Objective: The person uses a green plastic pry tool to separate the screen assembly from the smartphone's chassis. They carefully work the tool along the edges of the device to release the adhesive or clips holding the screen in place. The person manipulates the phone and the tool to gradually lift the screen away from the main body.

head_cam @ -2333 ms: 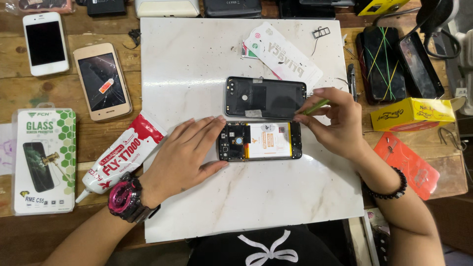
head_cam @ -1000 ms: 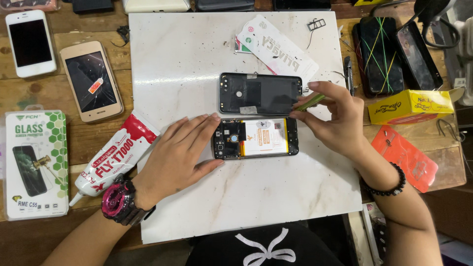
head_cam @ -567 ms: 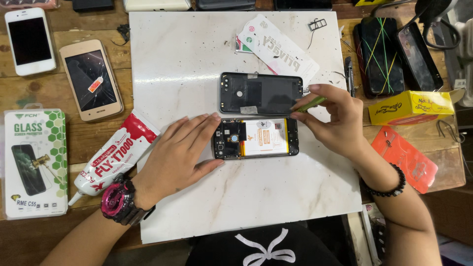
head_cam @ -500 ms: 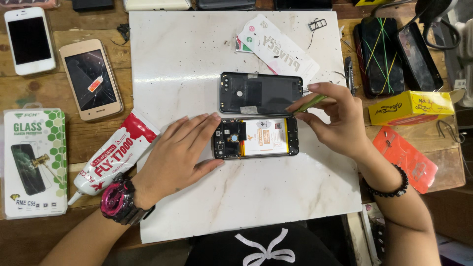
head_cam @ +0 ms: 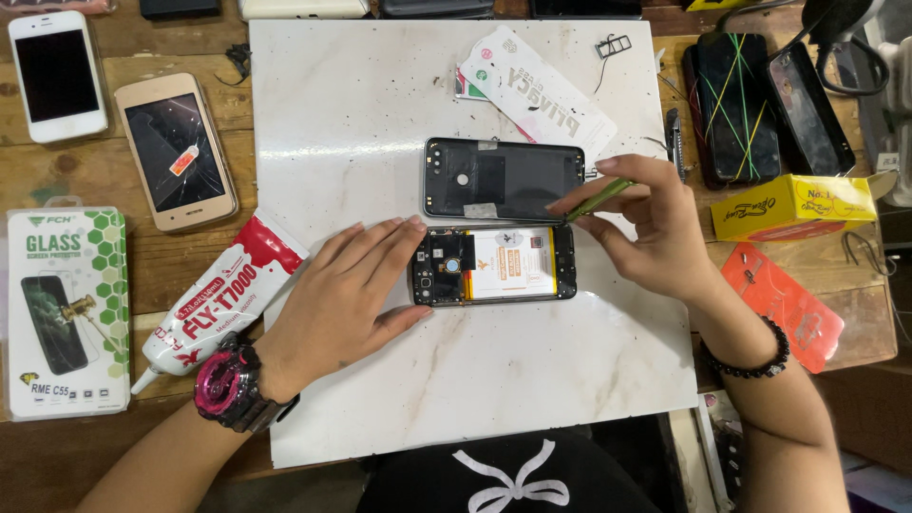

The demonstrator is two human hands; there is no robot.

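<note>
My left hand (head_cam: 337,294), a pink watch (head_cam: 220,389) on its wrist, lies flat on the white slab (head_cam: 475,380), fingers pressed together and straight, their tips touching the left end of the opened phone (head_cam: 494,265). The phone lies flat mid-slab, its circuit board and battery showing. My right hand (head_cam: 655,237) hovers at the phone's right end, thumb and fingers pinching a thin green tool (head_cam: 598,198) whose tip points toward the phone's top right corner. Just beyond the phone lies its black back cover (head_cam: 503,180). A glue tube (head_cam: 223,294) rests at my left, overlapping the slab's edge. Farther left, on the wooden bench, sit a cracked gold phone (head_cam: 176,152) and a white phone (head_cam: 57,74).
</note>
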